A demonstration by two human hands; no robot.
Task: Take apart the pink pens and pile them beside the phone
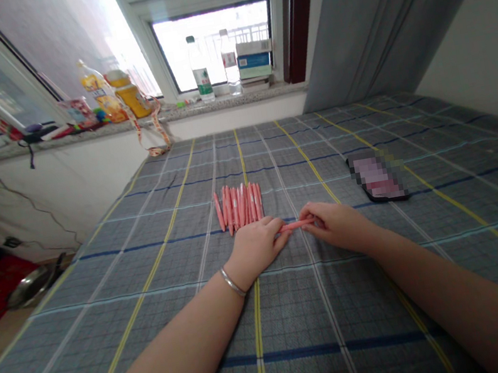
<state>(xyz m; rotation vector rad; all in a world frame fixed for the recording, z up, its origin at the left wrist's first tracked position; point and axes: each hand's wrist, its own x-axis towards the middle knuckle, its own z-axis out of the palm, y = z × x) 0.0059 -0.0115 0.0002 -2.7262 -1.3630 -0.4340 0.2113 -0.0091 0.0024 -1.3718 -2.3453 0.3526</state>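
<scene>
Pink, every one of them: a row of pens [239, 206] lies side by side on the grey checked sheet [150, 279], and one more pink pen [297, 225] is up between both hands, lying crosswise just in front of that row. The left hand [257, 245] rests knuckles-up on the sheet, its fingertips pinching the pen's left end, a silver bangle [232, 282] on the wrist. The right hand [336, 223] grips the other end, fingers curled around it. So the pen is held at both ends, low over the cloth, near the bottom of the row. Off to the right, well apart from the hands, lies a dark phone [377, 178]. Far back on the windowsill [170, 115] stand two clear bottles [199, 69], a yellow juice bottle [95, 89] and an orange-lidded jar [130, 94].
</scene>
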